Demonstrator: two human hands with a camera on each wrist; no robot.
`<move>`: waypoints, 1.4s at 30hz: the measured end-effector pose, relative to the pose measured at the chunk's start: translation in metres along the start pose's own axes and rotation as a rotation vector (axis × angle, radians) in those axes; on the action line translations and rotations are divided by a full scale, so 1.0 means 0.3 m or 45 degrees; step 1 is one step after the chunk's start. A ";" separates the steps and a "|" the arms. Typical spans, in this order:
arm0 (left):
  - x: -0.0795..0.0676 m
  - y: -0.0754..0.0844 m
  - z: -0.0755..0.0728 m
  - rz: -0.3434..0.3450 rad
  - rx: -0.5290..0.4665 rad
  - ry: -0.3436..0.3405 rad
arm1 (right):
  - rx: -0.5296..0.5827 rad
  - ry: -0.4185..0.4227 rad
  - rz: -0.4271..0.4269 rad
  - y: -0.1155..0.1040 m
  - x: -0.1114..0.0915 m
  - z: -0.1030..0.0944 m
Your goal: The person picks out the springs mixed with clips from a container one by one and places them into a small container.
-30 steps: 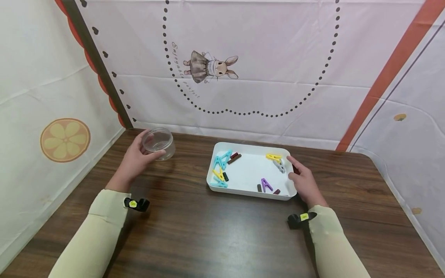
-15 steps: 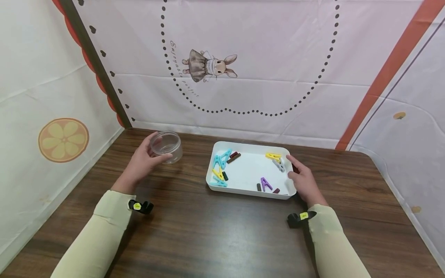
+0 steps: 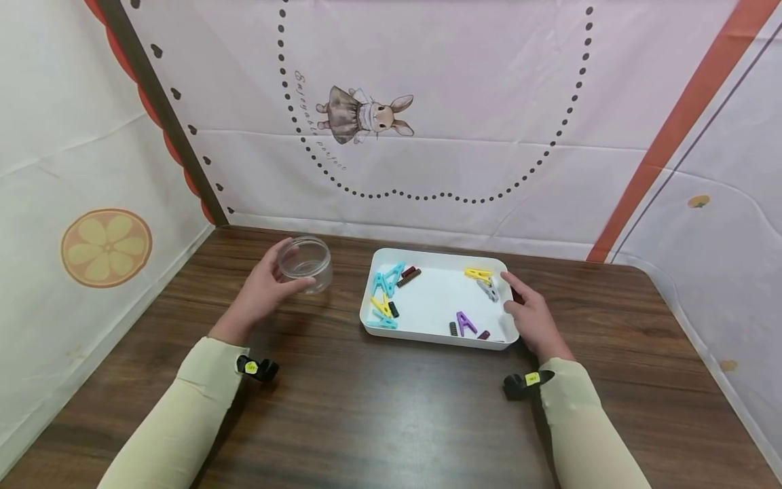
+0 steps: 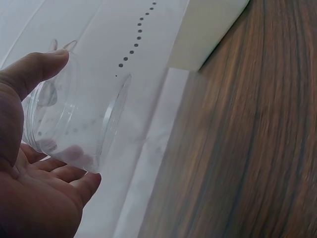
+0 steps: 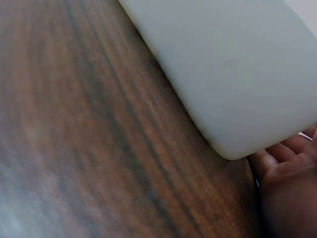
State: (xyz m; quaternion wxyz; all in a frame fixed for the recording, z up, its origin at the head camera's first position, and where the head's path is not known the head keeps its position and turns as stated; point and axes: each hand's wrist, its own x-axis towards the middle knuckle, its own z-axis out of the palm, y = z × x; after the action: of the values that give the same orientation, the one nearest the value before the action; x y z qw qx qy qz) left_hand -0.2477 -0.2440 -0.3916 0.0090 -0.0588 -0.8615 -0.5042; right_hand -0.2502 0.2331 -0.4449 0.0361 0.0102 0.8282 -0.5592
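My left hand (image 3: 264,292) holds a clear round plastic jar (image 3: 308,266) over the table's back left part, thumb on the near side and fingers round the far side. The left wrist view shows the jar (image 4: 74,114) between thumb and fingers, with nothing visible inside. To the right stands a white tray (image 3: 430,299), its right end gripped at the rim by my right hand (image 3: 536,322). Blue clothespins (image 3: 386,280), yellow clothespins (image 3: 479,274), a grey clothespin (image 3: 489,291) and a purple clothespin (image 3: 466,323) lie in the tray. My right fingertips are partly hidden behind the tray wall.
Small dark ridged pieces (image 3: 409,278) also lie in the tray. The dark wooden table (image 3: 391,407) is bordered at the back and sides by printed white cloth (image 3: 464,102). Each wrist wears a black camera strap.
My left hand has carried the jar to the right and slightly nearer, towards the tray. My right hand and the tray have stayed in place; the head view has shifted slightly.
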 end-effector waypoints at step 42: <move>0.045 -0.040 0.143 -0.018 -0.055 -0.122 | -0.027 0.000 -0.037 0.005 0.008 -0.005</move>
State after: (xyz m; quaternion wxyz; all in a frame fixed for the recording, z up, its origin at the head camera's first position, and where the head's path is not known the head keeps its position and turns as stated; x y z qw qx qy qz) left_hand -0.2605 -0.2112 -0.4222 -0.0371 -0.0770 -0.8503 -0.5193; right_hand -0.2525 0.2350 -0.4459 0.0280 -0.0022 0.8342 -0.5507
